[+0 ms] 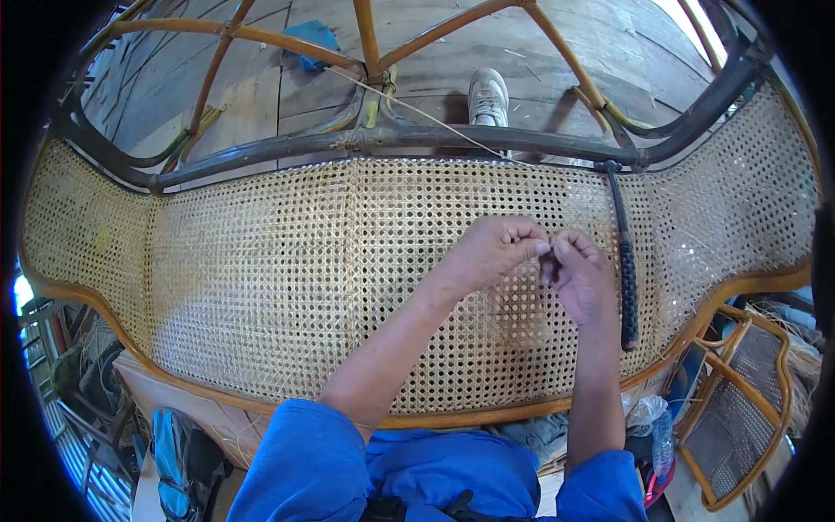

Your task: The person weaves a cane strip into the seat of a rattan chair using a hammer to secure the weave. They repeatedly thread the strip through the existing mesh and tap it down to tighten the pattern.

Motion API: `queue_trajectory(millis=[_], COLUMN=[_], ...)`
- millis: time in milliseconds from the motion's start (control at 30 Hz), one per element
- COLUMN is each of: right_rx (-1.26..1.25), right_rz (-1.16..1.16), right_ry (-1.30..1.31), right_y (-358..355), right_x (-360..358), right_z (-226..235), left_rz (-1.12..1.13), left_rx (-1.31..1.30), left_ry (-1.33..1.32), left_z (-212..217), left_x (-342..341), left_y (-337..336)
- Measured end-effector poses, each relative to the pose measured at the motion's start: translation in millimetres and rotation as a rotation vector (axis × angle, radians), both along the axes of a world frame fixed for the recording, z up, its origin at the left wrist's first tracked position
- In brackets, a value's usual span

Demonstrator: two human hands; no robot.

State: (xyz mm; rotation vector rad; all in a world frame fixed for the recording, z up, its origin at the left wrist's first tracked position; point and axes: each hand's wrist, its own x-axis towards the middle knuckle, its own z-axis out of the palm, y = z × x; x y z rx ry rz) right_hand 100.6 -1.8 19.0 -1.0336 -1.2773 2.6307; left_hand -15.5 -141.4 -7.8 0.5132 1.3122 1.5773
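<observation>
Below me spreads a woven cane panel [252,278] in a curved wooden frame, with open octagonal holes. My left hand [500,250] and my right hand [579,274] meet above its right half, thumbs and fingertips pinched close together. Whatever lies between the fingertips is too small to make out. Just right of my right hand, a slim dark hammer-like tool [626,261] lies across the panel, its black ribbed grip toward me and its short head at the far edge. A thin pale cane strand [426,115] runs from the far rattan frame down to the panel's far edge.
Dark and honey-coloured rattan poles [452,137] form a frame beyond the panel. A white shoe [489,97] and a blue piece of material [311,43] are on the plank floor. A smaller cane-panelled frame [739,409], a plastic bottle [663,442] and a blue-black bag [178,461] lie near me.
</observation>
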Motion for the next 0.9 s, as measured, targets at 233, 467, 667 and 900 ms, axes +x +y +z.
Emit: queue_trajectory(millis=[233,467,667,900], right_rx=[0.712,1.057,1.188,1.224], right_rz=[-0.021,0.070,0.144,0.112], right_ry=[-0.204,-0.047,-0.068,-0.075], right_y=[26.0,55.6,45.8,46.5], right_x=[-62.6,-93.4,-97.6,-98.4], right_z=[-34.9,-81.3,-83.1,-85.2], left_rz=[0.272,0.577,0.713,0.731], left_rx=[-0.542,-0.550,-0.390,-0.384], left_ry=[0.348,0.286,0.430,0.376], left_z=[-22.7,-28.7,-48.2,-44.1], left_x=[-35.7,-61.6,-60.8,-58.2], left_y=[13.8,24.7,36.3,40.8])
